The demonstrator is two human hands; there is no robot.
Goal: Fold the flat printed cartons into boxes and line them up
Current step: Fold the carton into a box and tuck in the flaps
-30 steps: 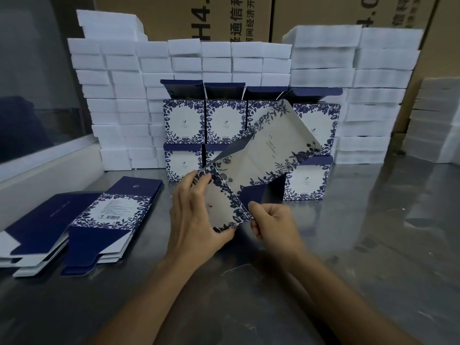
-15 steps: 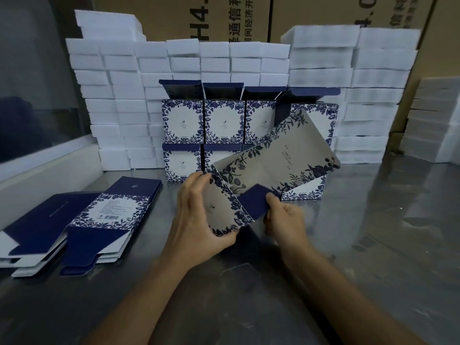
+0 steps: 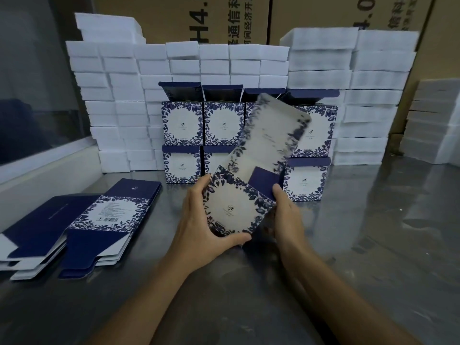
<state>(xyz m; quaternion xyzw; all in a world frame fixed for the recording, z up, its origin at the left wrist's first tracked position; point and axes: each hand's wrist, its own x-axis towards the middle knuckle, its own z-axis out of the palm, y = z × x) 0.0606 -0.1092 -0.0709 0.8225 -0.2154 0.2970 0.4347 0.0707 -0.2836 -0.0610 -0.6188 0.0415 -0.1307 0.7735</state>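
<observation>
Head view shows that over the last second you have turned the carton [image 3: 239, 210] in your hands: a second ago it was a half-open sheet slanting up to the right, with your right hand pinching its lower edge, and now a square floral face with the small logo looks straight up at you, while the long printed panel behind it sweeps upward, blurred by motion. As a judgement, the body is popping into its tube shape and you are moving on to the end flaps; the dark blue flap [image 3: 263, 181] stands just by your right fingertips, not yet tucked.

Your left hand [image 3: 199, 220] holds the carton from the left, fingers up along its left edge and thumb curled under the near corner. Your right hand [image 3: 286, 215] grips the right edge, fingertips touching the blue flap. The carton sits between both hands, lifted off the counter [image 3: 373, 245], near you and in front of the finished boxes [image 3: 181, 143], which stand two rows high against the white foam blocks [image 3: 119, 100]. The remaining flat cartons [image 3: 99, 220] lie stacked well to your left, so many more await folding.
</observation>
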